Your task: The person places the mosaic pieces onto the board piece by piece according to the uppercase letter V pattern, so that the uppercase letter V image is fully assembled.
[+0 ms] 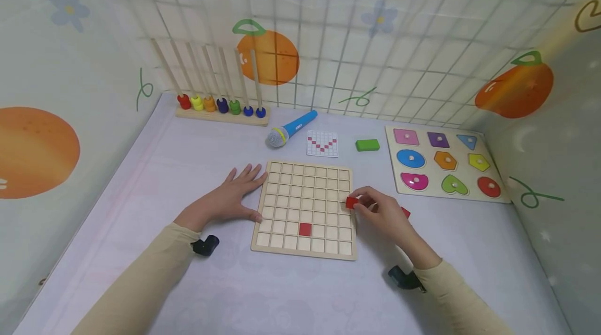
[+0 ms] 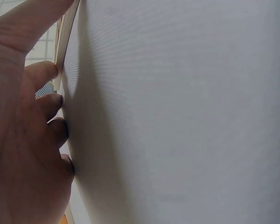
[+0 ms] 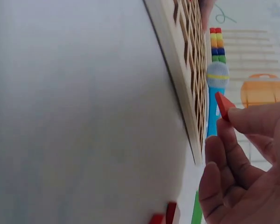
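A wooden grid board [image 1: 278, 213] lies flat on the table, with one red square tile [image 1: 305, 229] set in a cell near its lower middle. My left hand [image 1: 235, 195] is spread beside the board, thumb and index fingertip at its left edge; the left wrist view shows its fingertips on the tabletop. Between thumb and index finger my right hand [image 1: 382, 215] pinches a second red tile [image 3: 223, 105], held at the board's right edge. More red tiles [image 3: 171, 213] lie on the table, partly hidden behind the right hand in the head view.
Behind the board are a toy microphone [image 1: 293, 129], a small pattern card [image 1: 322, 144] and a green block [image 1: 368, 145]. A bead stacker [image 1: 220, 116] stands at back left, a shape puzzle board [image 1: 451, 165] lies at right. Printed curtains [image 1: 324, 27] enclose the table.
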A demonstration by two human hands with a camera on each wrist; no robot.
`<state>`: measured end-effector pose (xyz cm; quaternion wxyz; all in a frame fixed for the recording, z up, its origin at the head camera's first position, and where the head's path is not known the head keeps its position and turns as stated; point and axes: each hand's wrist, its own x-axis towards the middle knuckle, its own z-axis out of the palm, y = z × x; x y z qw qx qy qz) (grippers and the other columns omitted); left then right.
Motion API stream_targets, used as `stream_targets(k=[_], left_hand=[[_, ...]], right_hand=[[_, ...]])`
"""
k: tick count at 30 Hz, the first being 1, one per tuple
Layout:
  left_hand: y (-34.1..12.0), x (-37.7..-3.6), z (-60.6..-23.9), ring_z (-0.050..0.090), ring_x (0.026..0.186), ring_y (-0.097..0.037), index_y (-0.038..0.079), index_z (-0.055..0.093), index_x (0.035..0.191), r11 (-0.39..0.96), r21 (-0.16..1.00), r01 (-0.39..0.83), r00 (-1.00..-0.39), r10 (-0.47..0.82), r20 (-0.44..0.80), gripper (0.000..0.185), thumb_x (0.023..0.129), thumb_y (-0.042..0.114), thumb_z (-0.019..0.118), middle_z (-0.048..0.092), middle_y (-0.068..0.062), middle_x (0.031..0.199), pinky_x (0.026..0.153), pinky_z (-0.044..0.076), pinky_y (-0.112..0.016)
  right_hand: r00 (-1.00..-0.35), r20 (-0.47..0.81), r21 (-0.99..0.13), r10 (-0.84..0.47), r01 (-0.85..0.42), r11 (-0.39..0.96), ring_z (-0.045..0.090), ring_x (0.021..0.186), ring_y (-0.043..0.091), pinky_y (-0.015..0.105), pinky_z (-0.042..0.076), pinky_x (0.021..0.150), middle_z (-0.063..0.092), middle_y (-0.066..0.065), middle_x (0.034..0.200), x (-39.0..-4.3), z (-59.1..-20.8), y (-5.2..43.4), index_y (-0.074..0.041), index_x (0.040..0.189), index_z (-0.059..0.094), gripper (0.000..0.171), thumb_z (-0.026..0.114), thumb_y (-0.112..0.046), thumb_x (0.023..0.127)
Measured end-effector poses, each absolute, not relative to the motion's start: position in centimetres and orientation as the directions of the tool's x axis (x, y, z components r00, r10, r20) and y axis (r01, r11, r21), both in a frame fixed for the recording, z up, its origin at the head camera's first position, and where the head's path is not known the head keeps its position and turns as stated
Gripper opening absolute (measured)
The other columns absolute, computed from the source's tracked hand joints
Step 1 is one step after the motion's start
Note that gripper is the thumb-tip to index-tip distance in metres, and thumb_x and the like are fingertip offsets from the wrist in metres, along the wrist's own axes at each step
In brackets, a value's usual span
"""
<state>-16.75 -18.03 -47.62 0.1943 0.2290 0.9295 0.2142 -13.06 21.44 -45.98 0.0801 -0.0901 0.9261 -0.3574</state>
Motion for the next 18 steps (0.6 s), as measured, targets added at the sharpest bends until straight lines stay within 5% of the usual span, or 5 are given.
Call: stream_targets(k=[18], left_hand=[[-18.1,-16.8,-47.7,-0.006,0.156,-0.031,0.017,0.018,0.164,0.796,0.496,0.348,-0.815,0.518,-0.259,0.118,0.075,0.064,0.08,0.002,-0.008,0.171,0.124,-0.009,-0.054]], right_hand=[[-0.939,-0.089,-0.705,-0.331,-0.175,0.687,0.061,0.082,0.015,0.027,0.058,0.073,0.065,-0.008,0.09,-11.9,-45.6,17.0,-0.022,0.117,0.07,0.029,0.079,-0.018,0.091]])
